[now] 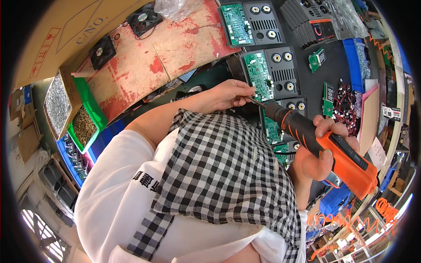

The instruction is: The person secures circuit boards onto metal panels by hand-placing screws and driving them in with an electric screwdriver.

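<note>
My right hand (314,164) is wrapped round the handle of an orange and black power screwdriver (302,128). Its thin metal bit (256,102) points left, toward my other hand. There, the fingers of my left hand (229,94) are pinched together at the bit's tip; whatever they hold is too small to make out. Just beyond lies a grey slotted panel (291,75) with brass-centred round fittings, and a green circuit board (258,75) sits on it. Another such panel with its board (272,128) is partly covered by the screwdriver.
A further grey panel (268,22) lies at the back, beside stacked grey housings (307,24). Small display boards (316,59) and bundled wires (344,103) are at the right. Leftward stand a worn red board (153,57) with black fans (102,51) and a green bin (93,105) of screws.
</note>
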Demonstrator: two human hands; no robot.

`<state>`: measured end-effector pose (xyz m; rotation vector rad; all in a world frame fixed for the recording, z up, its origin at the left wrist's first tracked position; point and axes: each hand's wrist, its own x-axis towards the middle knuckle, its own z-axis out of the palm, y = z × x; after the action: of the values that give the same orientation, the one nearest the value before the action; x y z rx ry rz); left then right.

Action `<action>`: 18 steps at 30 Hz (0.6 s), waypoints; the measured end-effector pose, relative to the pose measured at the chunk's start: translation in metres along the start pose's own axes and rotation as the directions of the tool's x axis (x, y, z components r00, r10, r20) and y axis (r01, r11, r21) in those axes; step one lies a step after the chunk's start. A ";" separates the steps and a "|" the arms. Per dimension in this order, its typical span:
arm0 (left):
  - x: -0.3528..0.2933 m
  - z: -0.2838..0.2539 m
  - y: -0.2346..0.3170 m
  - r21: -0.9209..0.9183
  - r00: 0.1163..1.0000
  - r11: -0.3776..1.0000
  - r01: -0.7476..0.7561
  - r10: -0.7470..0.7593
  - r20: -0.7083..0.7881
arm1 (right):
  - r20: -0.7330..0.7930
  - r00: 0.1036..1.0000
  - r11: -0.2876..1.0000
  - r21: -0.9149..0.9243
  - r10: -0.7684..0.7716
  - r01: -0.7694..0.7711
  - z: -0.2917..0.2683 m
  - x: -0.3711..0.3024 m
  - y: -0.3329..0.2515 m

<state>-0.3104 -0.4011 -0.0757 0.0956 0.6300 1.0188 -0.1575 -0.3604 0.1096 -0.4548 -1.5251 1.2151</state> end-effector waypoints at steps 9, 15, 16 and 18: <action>-0.006 -0.002 -0.004 -0.127 0.999 0.992 -0.012 0.007 -0.040 | -0.080 0.997 0.999 -0.040 0.011 -0.014 -0.003 -0.004 0.001; -0.005 -0.009 -0.007 -0.201 0.995 0.979 0.034 -0.014 0.102 | -0.063 0.998 0.999 -0.034 0.025 -0.027 -0.004 -0.004 0.002; -0.005 -0.010 -0.007 -0.202 0.995 0.979 0.036 -0.015 0.103 | -0.060 0.998 0.999 -0.026 0.030 -0.032 -0.004 -0.004 0.001; -0.004 -0.009 -0.005 -0.056 0.993 0.998 0.024 -0.018 0.117 | -0.057 0.998 0.999 -0.023 0.033 -0.035 -0.006 -0.003 0.001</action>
<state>-0.3127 -0.4085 -0.0832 0.0968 0.4943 1.0027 -0.1512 -0.3598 0.1068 -0.5290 -1.4904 1.2009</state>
